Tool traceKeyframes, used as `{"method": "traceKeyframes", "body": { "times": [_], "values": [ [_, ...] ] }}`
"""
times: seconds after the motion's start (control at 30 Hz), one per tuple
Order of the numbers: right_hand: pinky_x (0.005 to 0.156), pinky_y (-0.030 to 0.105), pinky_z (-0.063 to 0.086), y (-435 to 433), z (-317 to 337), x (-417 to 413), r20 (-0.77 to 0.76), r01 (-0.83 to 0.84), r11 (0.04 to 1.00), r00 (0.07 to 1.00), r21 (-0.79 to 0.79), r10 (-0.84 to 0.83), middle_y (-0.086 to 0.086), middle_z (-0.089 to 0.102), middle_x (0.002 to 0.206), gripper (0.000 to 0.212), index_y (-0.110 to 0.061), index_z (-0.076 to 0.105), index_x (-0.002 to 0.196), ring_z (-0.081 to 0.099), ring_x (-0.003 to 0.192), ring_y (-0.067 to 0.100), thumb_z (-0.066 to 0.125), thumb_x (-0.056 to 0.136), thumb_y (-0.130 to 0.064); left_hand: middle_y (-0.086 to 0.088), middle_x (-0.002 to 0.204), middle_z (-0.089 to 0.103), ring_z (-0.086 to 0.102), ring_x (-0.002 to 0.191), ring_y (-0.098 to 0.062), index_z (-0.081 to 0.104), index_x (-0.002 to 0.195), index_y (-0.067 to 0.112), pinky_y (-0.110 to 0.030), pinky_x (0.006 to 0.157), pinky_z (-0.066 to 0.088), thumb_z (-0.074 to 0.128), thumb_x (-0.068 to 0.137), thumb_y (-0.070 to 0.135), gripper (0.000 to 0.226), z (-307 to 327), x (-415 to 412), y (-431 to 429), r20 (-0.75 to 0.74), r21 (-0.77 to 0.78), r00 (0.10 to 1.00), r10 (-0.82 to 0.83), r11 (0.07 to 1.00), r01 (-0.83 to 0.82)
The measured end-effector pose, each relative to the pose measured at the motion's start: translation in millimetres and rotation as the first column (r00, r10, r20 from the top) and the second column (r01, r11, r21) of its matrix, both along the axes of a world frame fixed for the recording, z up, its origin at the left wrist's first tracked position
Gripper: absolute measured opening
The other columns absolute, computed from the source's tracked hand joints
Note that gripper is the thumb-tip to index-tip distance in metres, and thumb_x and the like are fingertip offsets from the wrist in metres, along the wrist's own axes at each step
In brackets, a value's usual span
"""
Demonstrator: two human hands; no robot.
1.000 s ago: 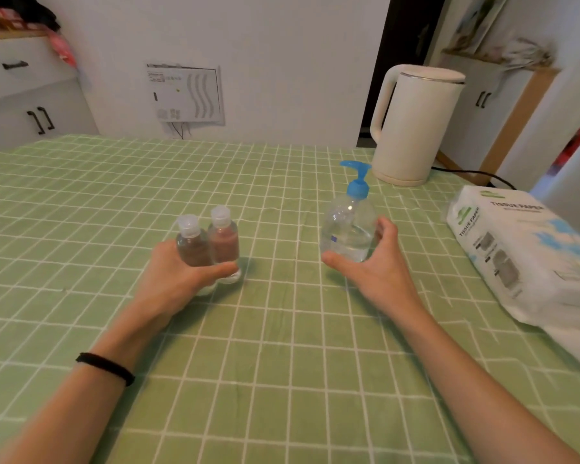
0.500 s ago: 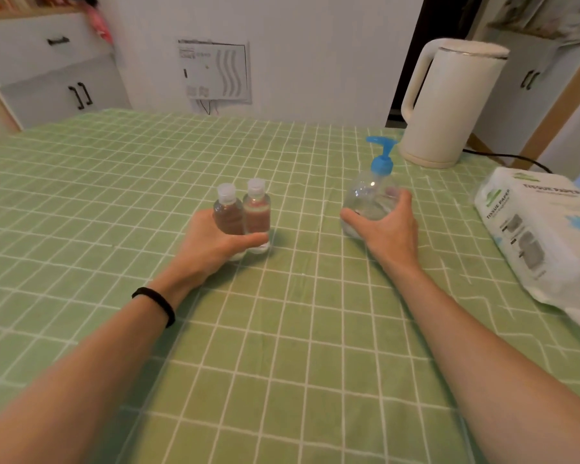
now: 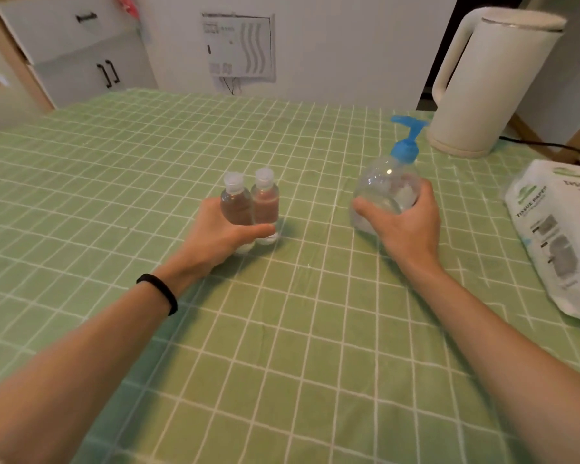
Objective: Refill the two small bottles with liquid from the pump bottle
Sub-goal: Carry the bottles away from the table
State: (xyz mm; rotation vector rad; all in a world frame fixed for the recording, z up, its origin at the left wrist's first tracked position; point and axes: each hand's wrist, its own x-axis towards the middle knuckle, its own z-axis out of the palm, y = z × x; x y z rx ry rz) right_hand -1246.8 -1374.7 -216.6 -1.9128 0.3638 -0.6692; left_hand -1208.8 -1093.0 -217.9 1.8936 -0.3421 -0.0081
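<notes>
Green checked cloth covers the counter (image 3: 282,363). At its far right corner stands a cream plastic electric kettle (image 3: 489,88), and a white pack of tissue paper (image 3: 556,236) lies at the right edge. Right of centre, the right hand (image 3: 409,229) curls round the clear round pump bottle with a blue pump (image 3: 387,182). Near the middle, the left hand (image 3: 221,239) wraps both small clear flip-cap bottles (image 3: 265,204), which stand upright and touching.

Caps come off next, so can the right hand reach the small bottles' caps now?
Probably not yet: the right hand grips the pump bottle, though the caps stand clear above the left hand.
</notes>
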Motion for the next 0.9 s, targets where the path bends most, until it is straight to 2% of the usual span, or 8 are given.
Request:
{"method": "traceKeyframes", "body": {
  "times": [0.1,0.17,0.3,0.43,0.63,0.7,0.8,0.9],
  "values": [
    [0.096,0.036,0.056,5,18,-29,0.052,-0.13,0.992,0.99,0.01,0.129,-0.011,0.067,0.121,0.069,-0.029,0.061,0.124,0.066,0.108,0.006,0.09,0.063,-0.045,-0.008,0.104,0.083,0.081,0.097,-0.023,0.078,0.11,0.008,-0.038,0.091,0.063,0.093,0.076,0.011,0.037,12,-28,4,-0.014,-0.044,0.999,-0.044,0.998,0.043],
    [0.098,0.042,0.056,11,28,-57,0.065,-0.278,0.959,0.959,0.046,0.275,-0.006,0.07,0.123,0.068,-0.023,0.06,0.126,0.068,0.111,0.01,0.089,0.068,-0.042,-0.011,0.111,0.082,0.079,0.106,-0.029,0.078,0.114,0.01,-0.045,0.098,0.062,0.094,0.073,0.016,0.044,23,-55,11,-0.032,-0.099,0.994,-0.101,0.99,0.098],
    [0.094,0.042,0.059,30,39,-111,0.052,-0.494,0.857,0.869,0.147,0.492,0.0,0.071,0.125,0.086,-0.017,0.049,0.137,0.071,0.111,0.015,0.087,0.065,-0.044,-0.012,0.116,0.08,0.077,0.112,-0.033,0.077,0.117,0.021,-0.048,0.099,0.061,0.091,0.071,0.017,0.048,44,-121,29,-0.039,-0.21,0.985,-0.166,0.966,0.154],
    [0.099,0.06,0.054,56,43,-145,0.068,-0.642,0.717,0.756,0.271,0.651,0.009,0.071,0.127,0.09,-0.015,0.045,0.139,0.07,0.116,0.03,0.089,0.065,-0.043,-0.013,0.114,0.081,0.078,0.11,-0.035,0.071,0.122,0.016,-0.055,0.099,0.059,0.09,0.068,0.014,0.057,53,-177,54,-0.047,-0.275,0.995,-0.083,0.959,0.067],
    [0.094,0.073,0.051,105,46,-175,0.187,-0.793,0.477,0.57,0.378,0.8,0.025,0.064,0.128,0.05,-0.032,0.06,0.129,0.066,0.117,0.044,0.074,0.08,-0.033,-0.015,0.114,0.08,0.078,0.107,-0.037,0.075,0.12,0.015,-0.051,0.093,0.063,0.09,0.064,0.011,0.058,42,-259,106,-0.067,-0.317,0.994,0.09,0.943,-0.106],
    [0.088,0.07,0.056,126,44,-188,0.234,-0.809,0.386,0.52,0.443,0.821,0.023,0.066,0.12,0.051,-0.027,0.059,0.132,0.068,0.109,0.041,0.069,0.082,-0.031,-0.013,0.113,0.081,0.079,0.106,-0.035,0.077,0.119,0.018,-0.046,0.09,0.064,0.093,0.064,0.014,0.058,36,-289,121,-0.085,-0.347,0.984,0.158,0.921,-0.178],
    [0.079,0.05,0.062,162,41,-206,0.238,-0.83,0.287,0.437,0.479,0.867,0.011,0.072,0.115,0.055,-0.021,0.057,0.137,0.072,0.105,0.034,0.064,0.083,-0.034,-0.009,0.114,0.081,0.079,0.109,-0.032,0.078,0.118,0.026,-0.044,0.09,0.064,0.099,0.063,0.033,0.059,27,-333,141,-0.114,-0.373,0.963,0.244,0.888,-0.269],
    [0.084,0.047,0.061,195,38,-223,0.195,-0.835,0.232,0.37,0.5,0.909,0.006,0.073,0.118,0.069,-0.022,0.054,0.142,0.072,0.109,0.031,0.076,0.079,-0.039,-0.01,0.113,0.082,0.079,0.108,-0.033,0.08,0.114,0.028,-0.05,0.09,0.064,0.099,0.062,0.03,0.056,13,-371,158,-0.167,-0.412,0.924,0.343,0.827,-0.382]
  ]
}}
